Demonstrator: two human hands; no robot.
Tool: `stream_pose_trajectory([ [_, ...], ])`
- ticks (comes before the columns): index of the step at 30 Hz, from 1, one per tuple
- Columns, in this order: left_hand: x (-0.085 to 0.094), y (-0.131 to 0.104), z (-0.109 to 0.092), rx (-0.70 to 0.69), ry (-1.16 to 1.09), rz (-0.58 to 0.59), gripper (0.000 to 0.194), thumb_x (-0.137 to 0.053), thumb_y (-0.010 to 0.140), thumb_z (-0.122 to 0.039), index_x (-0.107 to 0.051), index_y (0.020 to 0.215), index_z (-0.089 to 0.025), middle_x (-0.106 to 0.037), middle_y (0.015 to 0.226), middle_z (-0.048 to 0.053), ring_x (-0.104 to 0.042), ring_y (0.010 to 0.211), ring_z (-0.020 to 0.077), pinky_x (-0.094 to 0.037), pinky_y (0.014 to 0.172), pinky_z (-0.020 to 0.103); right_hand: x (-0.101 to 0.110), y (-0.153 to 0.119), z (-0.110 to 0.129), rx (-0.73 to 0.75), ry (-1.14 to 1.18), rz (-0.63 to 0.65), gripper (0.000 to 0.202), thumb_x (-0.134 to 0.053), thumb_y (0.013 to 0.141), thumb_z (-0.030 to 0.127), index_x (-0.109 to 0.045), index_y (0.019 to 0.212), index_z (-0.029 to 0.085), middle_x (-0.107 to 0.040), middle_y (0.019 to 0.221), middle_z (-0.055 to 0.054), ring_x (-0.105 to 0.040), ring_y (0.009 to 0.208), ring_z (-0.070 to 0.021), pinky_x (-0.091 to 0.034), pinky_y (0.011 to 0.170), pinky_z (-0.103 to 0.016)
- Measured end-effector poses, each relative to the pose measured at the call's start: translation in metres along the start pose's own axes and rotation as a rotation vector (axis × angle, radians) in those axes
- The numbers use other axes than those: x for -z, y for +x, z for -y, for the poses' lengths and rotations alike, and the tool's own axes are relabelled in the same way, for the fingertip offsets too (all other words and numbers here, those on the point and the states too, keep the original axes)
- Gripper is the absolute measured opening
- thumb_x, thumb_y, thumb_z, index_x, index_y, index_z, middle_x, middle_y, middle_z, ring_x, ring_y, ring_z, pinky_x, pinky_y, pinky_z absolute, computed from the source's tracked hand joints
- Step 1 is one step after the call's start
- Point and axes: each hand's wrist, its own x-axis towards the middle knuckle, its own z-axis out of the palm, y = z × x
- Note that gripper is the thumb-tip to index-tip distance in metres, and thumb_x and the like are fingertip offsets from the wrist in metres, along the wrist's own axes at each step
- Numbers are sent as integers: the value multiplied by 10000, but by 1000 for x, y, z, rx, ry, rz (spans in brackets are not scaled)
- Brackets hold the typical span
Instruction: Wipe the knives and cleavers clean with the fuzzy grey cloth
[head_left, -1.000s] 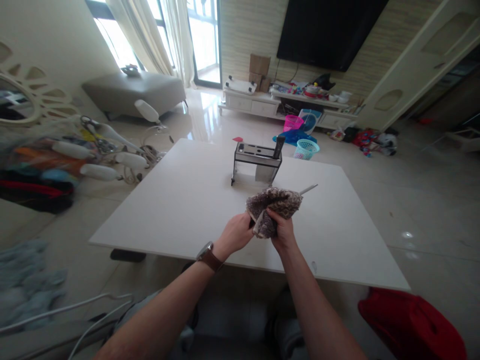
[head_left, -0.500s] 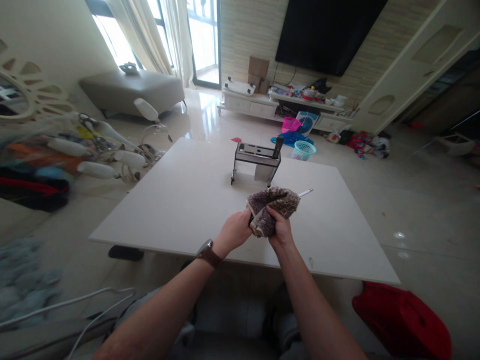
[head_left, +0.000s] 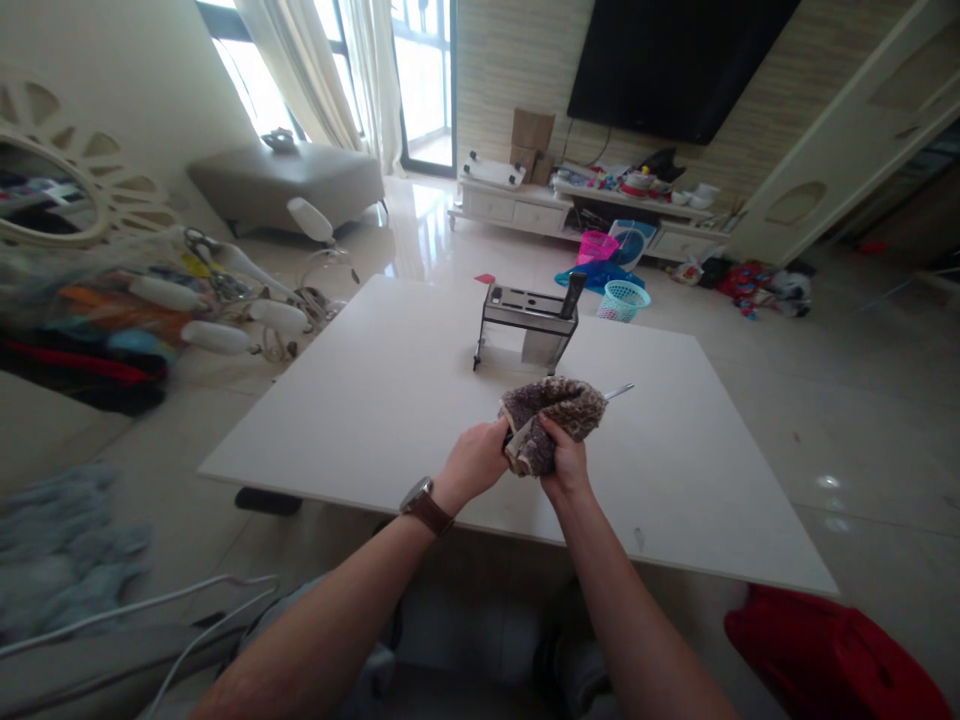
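A brown, mottled fluffy cloth [head_left: 559, 410] is folded around what looks like a knife, above the table. The slim metal tip [head_left: 621, 390] sticks out past the cloth's right side. My left hand [head_left: 476, 462] is closed at the cloth's left end, on a dark handle of which only a sliver shows. With the thumb on top, my right hand [head_left: 566, 462] grips the cloth from the near side. Most of the blade is hidden inside the folds. Just beyond stands a grey knife rack [head_left: 529, 312] with a black-handled knife [head_left: 574, 295] upright at its right end.
The white table [head_left: 337, 400] lies under my hands. Lamp arms with white shades [head_left: 217, 338] reach close to its left edge. Behind it are a light-blue basket [head_left: 622, 300] and a pink basket [head_left: 598, 247] on the floor. A red item [head_left: 832, 650] sits by the near right corner.
The whole view has shifted slightly, so the scene sits further right. Both hands keep their hold on the wrapped piece, and its metal tip is turned a little differently.
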Motion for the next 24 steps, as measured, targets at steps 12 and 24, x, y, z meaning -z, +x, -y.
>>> stream_pose_trajectory([
  [12,-11,11,-10,-39,-46,30,228,-540,931,-170,-643,1129,-216,-779,1022,117,-740,942,275,-494,761,316,13,10,12,-51,33,-30,447,-936,519,178,-752,923,126,-820,926,-60,-771,772,-203,-658,735,-313],
  [24,-11,13,-9,-126,-151,13,270,-627,955,-318,-664,1220,-284,-784,1016,37,-727,921,229,-463,738,273,35,34,23,-24,17,-3,419,-929,589,208,-731,949,126,-817,896,-60,-783,776,-215,-671,767,-352],
])
